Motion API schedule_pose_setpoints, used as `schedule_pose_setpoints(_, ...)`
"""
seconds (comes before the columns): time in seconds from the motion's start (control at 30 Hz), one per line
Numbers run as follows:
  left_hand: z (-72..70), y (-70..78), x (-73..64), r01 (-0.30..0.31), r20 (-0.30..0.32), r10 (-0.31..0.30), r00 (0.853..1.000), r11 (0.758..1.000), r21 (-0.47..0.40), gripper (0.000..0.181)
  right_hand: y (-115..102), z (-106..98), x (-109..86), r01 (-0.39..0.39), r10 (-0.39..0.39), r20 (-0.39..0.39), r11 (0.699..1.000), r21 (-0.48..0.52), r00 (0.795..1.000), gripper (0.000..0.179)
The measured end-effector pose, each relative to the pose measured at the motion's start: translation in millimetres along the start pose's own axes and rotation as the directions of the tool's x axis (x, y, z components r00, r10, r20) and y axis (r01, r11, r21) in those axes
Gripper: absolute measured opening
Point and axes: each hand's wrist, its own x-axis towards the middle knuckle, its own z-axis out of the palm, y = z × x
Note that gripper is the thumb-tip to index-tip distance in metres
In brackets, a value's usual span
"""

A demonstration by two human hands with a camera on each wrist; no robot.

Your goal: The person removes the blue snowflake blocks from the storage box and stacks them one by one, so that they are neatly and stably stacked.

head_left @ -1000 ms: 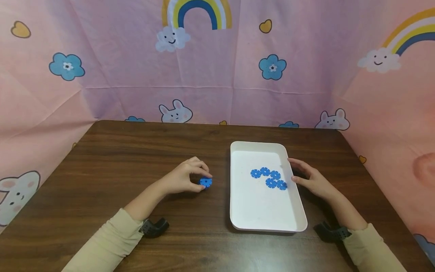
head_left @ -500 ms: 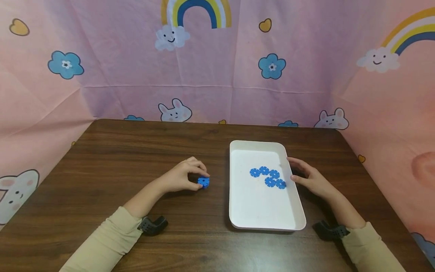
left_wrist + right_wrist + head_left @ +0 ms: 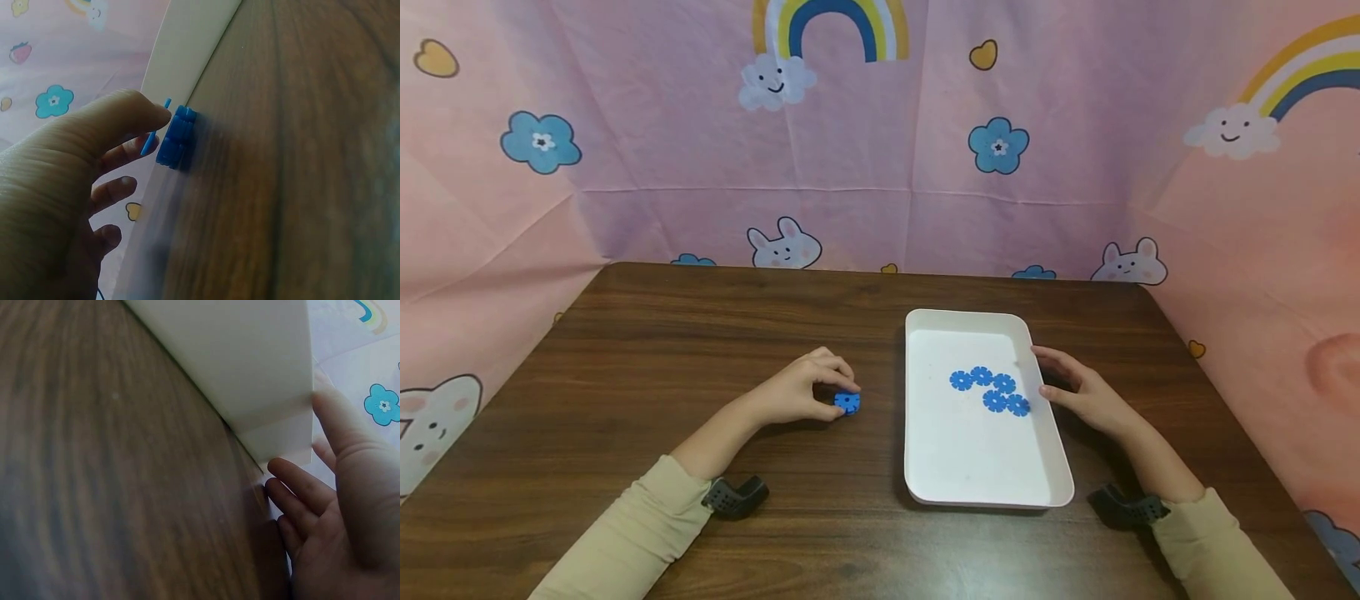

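My left hand [image 3: 801,385] pinches a thin blue notched disc [image 3: 149,144] between thumb and index finger, the other fingers spread apart. Right beside that disc, a short stack of blue discs [image 3: 176,137] rests on the table; from the head view, the held disc [image 3: 847,403] overlaps it. My right hand [image 3: 1090,398] lies along the right side of a shallow white tray [image 3: 985,487], its thumb and fingers touching the rim and outer wall, loosely extended. Inside the tray, several flat blue notched discs [image 3: 994,401] lie close together in a bent row.
The dark wooden table [image 3: 760,312] runs back to a pink curtain [image 3: 850,150] printed with rainbows and rabbits. Black wrist mounts [image 3: 735,498] sit below both hands, near the tabletop.
The blue piece at my left fingertips shows a squarer outline than the rounder one before, and the left hand has shifted very slightly left. The right hand stays at the tray's side.
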Motion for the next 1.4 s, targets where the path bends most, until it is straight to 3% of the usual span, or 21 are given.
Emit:
schedule_pose_setpoints(0.6,-0.6,-0.7,-1.7,0.007,0.022,-0.008,1.0,1.0,0.019,0.027,2.2,-0.4,1.7,-0.007,0.007,-0.004,1.0,-0.023,1.0,0.061)
schedule_pose_setpoints(0.87,0.6,3.1,0.6,0.003,-0.005,-0.003,1.0,1.0,-0.012,0.031,-0.3,-0.5,1.6,-0.007,0.007,0.0,1.0,-0.018,1.0,0.061)
schedule_pose_setpoints(1.17,9.7,23.6,24.1,-0.047,-0.08,0.048,0.996,0.999,0.008,0.035,1.0,-0.7,0.5,-0.013,0.013,0.002,1.0,-0.024,1.0,0.061)
schedule_pose_setpoints(1.4,22.8,45.6,59.2,-0.064,-0.111,0.065,0.992,0.998,0.015,0.034,-1.2,-0.4,-0.8,-0.016,0.016,-0.005,1.0,-0.017,1.0,0.061)
